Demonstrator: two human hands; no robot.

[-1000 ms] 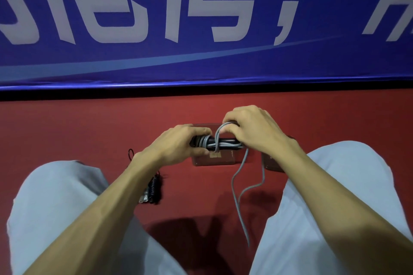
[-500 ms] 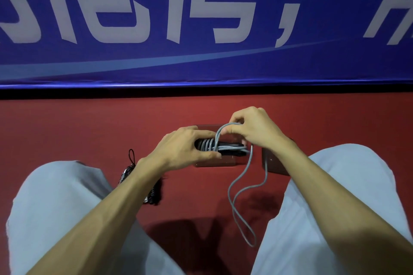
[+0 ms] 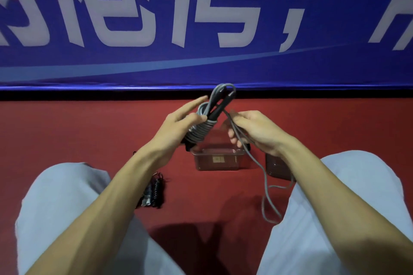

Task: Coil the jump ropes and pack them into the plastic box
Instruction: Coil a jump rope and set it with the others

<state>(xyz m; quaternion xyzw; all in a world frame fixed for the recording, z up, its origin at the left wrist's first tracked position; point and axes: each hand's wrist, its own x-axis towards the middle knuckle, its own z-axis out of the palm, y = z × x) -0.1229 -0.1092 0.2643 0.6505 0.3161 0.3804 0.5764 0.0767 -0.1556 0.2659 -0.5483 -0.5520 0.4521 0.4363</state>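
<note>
My left hand (image 3: 178, 125) grips a grey jump rope (image 3: 202, 128) wound in coils around its black handles, tilted up to the right above the floor. My right hand (image 3: 254, 131) pinches the rope's loose grey tail (image 3: 264, 176), which hangs down and loops near my right knee. Below the hands, a clear plastic box (image 3: 218, 159) sits open on the red floor. A second, black coiled jump rope (image 3: 154, 192) lies on the floor by my left forearm.
The box's lid (image 3: 277, 166) lies to the right of the box, partly behind my right wrist. A blue banner (image 3: 201, 29) with white characters stands across the back. My knees in light trousers flank the red floor (image 3: 67, 136).
Both hands have lifted the grey bundle up off the box and tilted it upright. My right hand has slid off the bundle onto the loose tail, pulling it up.
</note>
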